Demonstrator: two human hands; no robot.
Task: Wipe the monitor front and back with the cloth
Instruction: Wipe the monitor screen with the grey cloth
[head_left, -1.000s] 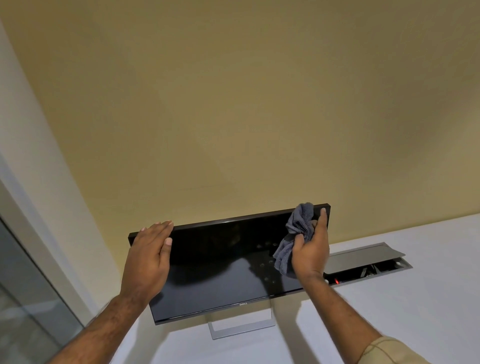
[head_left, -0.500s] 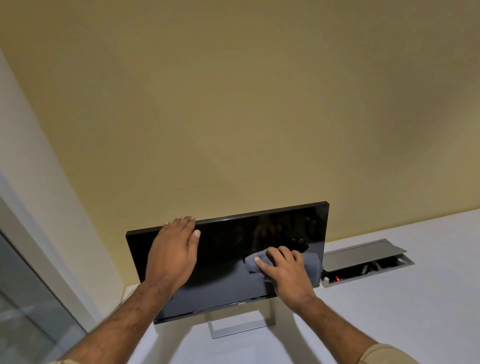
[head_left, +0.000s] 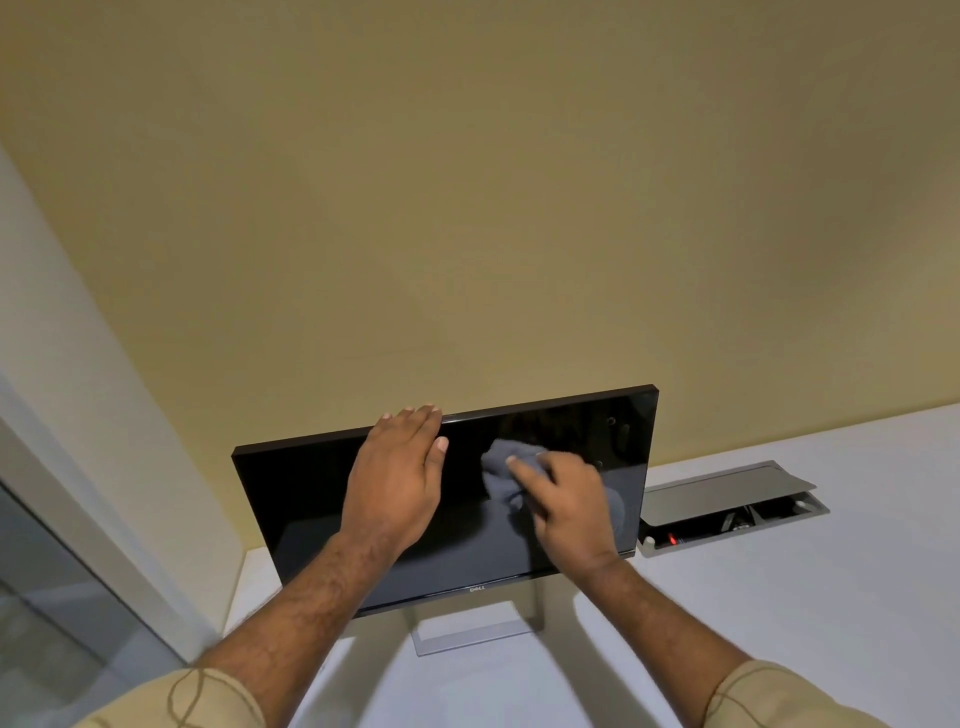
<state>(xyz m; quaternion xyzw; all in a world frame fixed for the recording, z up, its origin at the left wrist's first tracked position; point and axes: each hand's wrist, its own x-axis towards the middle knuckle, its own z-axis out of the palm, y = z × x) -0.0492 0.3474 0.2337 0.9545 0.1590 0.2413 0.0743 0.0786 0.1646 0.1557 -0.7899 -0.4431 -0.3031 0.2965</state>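
Observation:
A black monitor (head_left: 311, 499) with a dark glossy screen stands on a silver stand (head_left: 475, 634) on the white desk (head_left: 810, 613), facing me. My left hand (head_left: 397, 483) grips its top edge near the middle, fingers hooked over the back. My right hand (head_left: 569, 506) presses a grey cloth (head_left: 501, 470) flat against the right half of the screen, fingers spread over it. Most of the cloth is hidden under that hand. The monitor's back is out of sight.
An open cable box (head_left: 727, 506) with a raised grey lid is set into the desk right of the monitor. A tan wall (head_left: 467, 208) rises behind. A white pillar (head_left: 93, 395) and glass panel (head_left: 47, 597) stand at the left.
My right hand has slid the cloth from the top right corner down across the screen, then up and left. My left hand has shifted right along the top edge toward the middle.

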